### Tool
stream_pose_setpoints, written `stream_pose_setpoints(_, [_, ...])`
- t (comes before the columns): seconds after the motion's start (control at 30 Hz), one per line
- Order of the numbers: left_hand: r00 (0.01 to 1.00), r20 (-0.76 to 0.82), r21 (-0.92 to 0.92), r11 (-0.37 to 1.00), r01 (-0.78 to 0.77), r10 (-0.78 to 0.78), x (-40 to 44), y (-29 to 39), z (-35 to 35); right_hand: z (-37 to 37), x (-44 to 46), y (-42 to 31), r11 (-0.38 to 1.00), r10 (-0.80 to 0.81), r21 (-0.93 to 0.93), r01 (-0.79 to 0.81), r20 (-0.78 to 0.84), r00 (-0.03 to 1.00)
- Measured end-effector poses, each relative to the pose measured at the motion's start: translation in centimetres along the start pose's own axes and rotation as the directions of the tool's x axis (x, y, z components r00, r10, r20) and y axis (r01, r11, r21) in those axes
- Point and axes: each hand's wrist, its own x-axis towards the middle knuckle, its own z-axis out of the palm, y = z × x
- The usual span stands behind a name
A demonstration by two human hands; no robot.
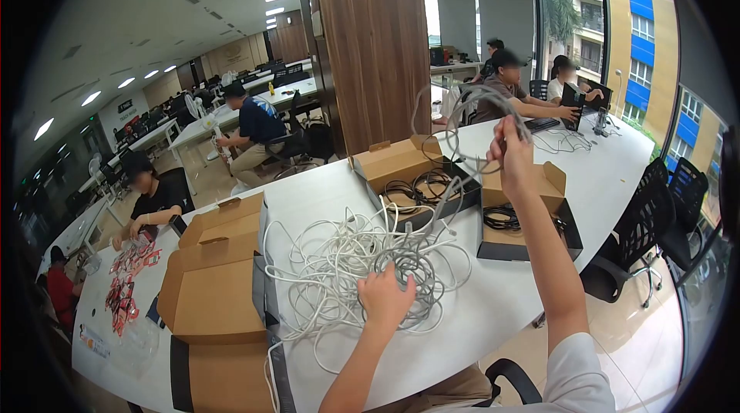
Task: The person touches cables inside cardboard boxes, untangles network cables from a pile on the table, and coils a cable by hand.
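Observation:
My right hand (512,152) is raised above the table, its fingers closed around loops of grey cable (472,157). From there the cable hangs down toward a tangled pile. My left hand (385,299) lies on a grey cable coil (420,273) at the pile's right side, fingers apart. White cables (327,259) spread in loose loops to the left of that coil. Behind the pile stands an open cardboard box (385,166) with black cables (420,189) in it. A second open box (546,182), below my right forearm, also contains black cable.
Open cardboard boxes (212,297) stand left of the pile on the white table (493,289). Further left, a person (158,201) handles small red packets (127,289). Across the table, people work near black monitors (574,104). Black chairs (644,220) stand at the right.

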Motion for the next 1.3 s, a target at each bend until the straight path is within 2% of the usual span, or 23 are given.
stream_pose_setpoints(0.07, [0.997,0.007,-0.17,0.983,0.076,-0.076,0.9,-0.5,-0.8,-1.0,-0.4,0.5,0.992,0.111,-0.071,-0.106,0.066,0.992])
stream_pose_setpoints(0.17, [0.984,-0.005,-0.223,0.96,0.171,-0.176,2.1,-0.4,-3.2,-2.2,-0.2,1.5,0.99,0.067,-0.122,-0.064,0.014,0.998])
stream_pose_setpoints(0.27, [0.992,-0.013,-0.103,0.987,0.125,-0.127,2.1,-0.8,-3.8,-3.9,1.2,1.6,0.995,0.044,-0.093,-0.046,-0.018,0.999])
stream_pose_setpoints(0.47, [0.966,0.232,0.053,0.993,0.103,-0.113,1.9,0.3,-2.2,-3.2,2.3,-1.8,0.994,-0.086,0.071,0.086,0.002,0.996])
stream_pose_setpoints(0.53, [0.977,0.195,0.015,0.996,0.086,-0.087,2.1,0.4,-2.1,-2.8,2.4,-2.9,0.989,-0.124,0.081,0.124,-0.014,0.992])
stream_pose_setpoints(0.67, [0.997,0.03,-0.055,0.996,-0.064,0.065,1.9,-1.0,-1.3,-2.8,2.7,-4.0,0.984,-0.164,0.073,0.165,-0.026,0.986])
stream_pose_setpoints(0.73, [1.0,0.019,-0.261,0.965,0.017,-0.012,1.8,-2.2,-1.7,-3.2,2.4,-3.7,0.986,-0.153,0.059,0.154,-0.026,0.988])
stream_pose_setpoints(0.87, [0.983,-0.059,-0.549,0.828,0.115,-0.175,1.9,-3.7,-3.0,-5.1,1.0,-0.4,0.991,0.091,-0.103,-0.083,0.072,0.993])
stream_pose_setpoints(0.97, [0.957,-0.223,-0.524,0.85,0.044,-0.187,2.3,-3.6,-5.7,-6.3,-0.3,2.2,0.941,0.245,-0.269,-0.206,0.121,0.962])
stream_pose_setpoints(1.03, [0.92,-0.338,-0.516,0.856,-0.003,-0.2,2.9,-3.8,-8.0,-6.8,-0.7,3.4,0.907,0.324,-0.348,-0.238,0.213,0.922])
stream_pose_setpoints(1.17, [0.749,-0.628,-0.533,0.817,-0.22,-0.208,3.9,-3.6,-12.6,-7.0,-1.6,4.2,0.832,0.465,-0.465,-0.301,0.292,0.836])
stream_pose_setpoints(1.3, [0.65,-0.728,-0.494,0.824,-0.278,-0.218,4.3,-3.1,-16.1,-6.8,-2.3,4.9,0.78,0.546,-0.505,-0.37,0.261,0.796])
